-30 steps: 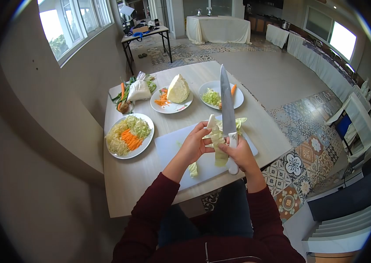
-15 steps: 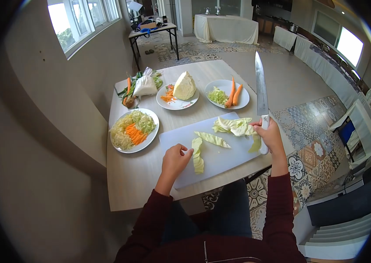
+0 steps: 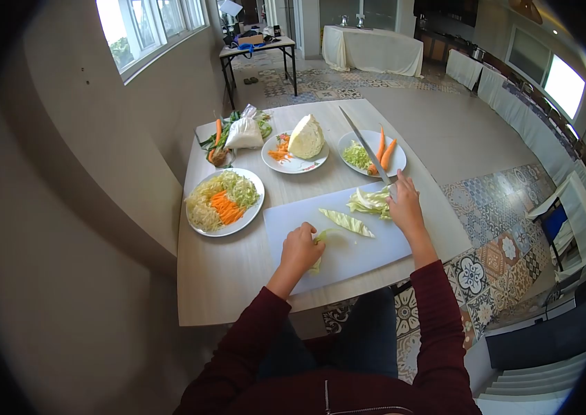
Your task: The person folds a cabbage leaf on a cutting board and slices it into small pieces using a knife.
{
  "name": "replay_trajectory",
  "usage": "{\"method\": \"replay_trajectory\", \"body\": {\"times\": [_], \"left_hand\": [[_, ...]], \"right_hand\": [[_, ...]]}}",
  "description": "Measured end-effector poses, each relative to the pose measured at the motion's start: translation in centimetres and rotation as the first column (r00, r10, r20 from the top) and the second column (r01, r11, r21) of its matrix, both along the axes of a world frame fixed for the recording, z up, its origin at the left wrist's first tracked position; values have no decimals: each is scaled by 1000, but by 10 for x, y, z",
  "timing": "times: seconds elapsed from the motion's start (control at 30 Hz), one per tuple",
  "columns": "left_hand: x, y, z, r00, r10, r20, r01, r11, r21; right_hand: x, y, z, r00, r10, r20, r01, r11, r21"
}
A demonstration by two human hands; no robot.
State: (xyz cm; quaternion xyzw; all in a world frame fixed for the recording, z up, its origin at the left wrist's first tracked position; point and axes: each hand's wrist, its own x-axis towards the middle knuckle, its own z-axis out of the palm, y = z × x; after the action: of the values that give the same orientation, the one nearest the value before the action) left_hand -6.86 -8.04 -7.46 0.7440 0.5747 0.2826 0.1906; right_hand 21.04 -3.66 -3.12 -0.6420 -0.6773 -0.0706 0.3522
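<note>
My left hand point(image 3: 301, 247) is closed round a cabbage leaf strip point(image 3: 317, 265) on the left part of the white cutting board point(image 3: 293, 220). My right hand point(image 3: 405, 200) grips the knife point(image 3: 364, 144); its blade points away from me and to the left, passing over the edge of the carrot plate. Beside and partly under my right hand lies a pile of cabbage leaves point(image 3: 369, 201). A single cabbage piece point(image 3: 347, 223) rests on the board between my hands. The knife handle is mostly hidden by my fingers.
A plate of shredded vegetables point(image 3: 225, 202) stands at the left. Behind the board are a plate with a cabbage wedge point(image 3: 306, 137) and one with carrots point(image 3: 388, 153). A white bag point(image 3: 244, 133) lies with greens at the back left. The wall point(image 3: 134, 173) borders the left.
My left hand has moved onto the leaf strip and closed on it. My right hand has come over the leaf pile, and the knife has tilted left and lower. The view has shifted slightly.
</note>
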Motion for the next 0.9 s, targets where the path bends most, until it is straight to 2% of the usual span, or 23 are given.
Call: {"method": "replay_trajectory", "body": {"times": [0.07, 0.17, 0.2, 0.27, 0.33, 0.43, 0.47, 0.57, 0.6, 0.7, 0.73, 0.83, 0.9], "left_hand": [[-9, 3, 31, 980, -18, 200, 61, 975, -214], [-33, 28, 18, 862, -12, 508, 201, 926, -320], [-34, 21, 38, 696, 177, 696, 271, 833, -482], [-48, 24, 48, 612, 243, 753, 355, 766, -535], [-58, 33, 43, 541, 289, 790, 453, 691, -563], [-61, 40, 44, 687, 317, 653, 343, 651, -677], [-62, 39, 47, 788, 264, 556, 265, 669, -694], [-65, 36, 36, 860, 63, 507, 295, 748, -594], [-67, 34, 36, 839, -19, 544, 387, 724, -572], [-71, 27, 35, 662, 45, 748, 600, 567, -565], [-74, 26, 39, 607, -7, 795, 684, 514, -518], [-84, 28, 27, 396, 87, 914, 829, 395, -397], [-86, 26, 22, 333, 89, 939, 873, 346, -343]], "right_hand": [[-6, -18, 11, 989, -33, 145, 20, 996, 86], [-17, -40, 31, 974, 127, -188, -152, 980, -129], [-22, -42, 27, 957, 134, -257, -188, 961, -201], [-28, -49, 21, 917, 116, -382, -256, 905, -339], [-33, -49, 7, 939, 160, -305, -258, 914, -313], [-40, -45, -11, 971, 144, -191, -199, 929, -312], [-43, -43, -15, 976, 131, -174, -180, 936, -303], [-52, -42, -17, 988, 76, -132, -115, 942, -315], [-55, -42, -16, 991, 65, -118, -100, 942, -320], [-60, -41, -8, 989, 79, -121, -118, 924, -364], [-61, -39, -7, 987, 91, -131, -135, 912, -386], [-66, -31, -12, 983, 117, -141, -157, 935, -317], [-69, -27, -6, 989, 69, -127, -106, 944, -311]]}}
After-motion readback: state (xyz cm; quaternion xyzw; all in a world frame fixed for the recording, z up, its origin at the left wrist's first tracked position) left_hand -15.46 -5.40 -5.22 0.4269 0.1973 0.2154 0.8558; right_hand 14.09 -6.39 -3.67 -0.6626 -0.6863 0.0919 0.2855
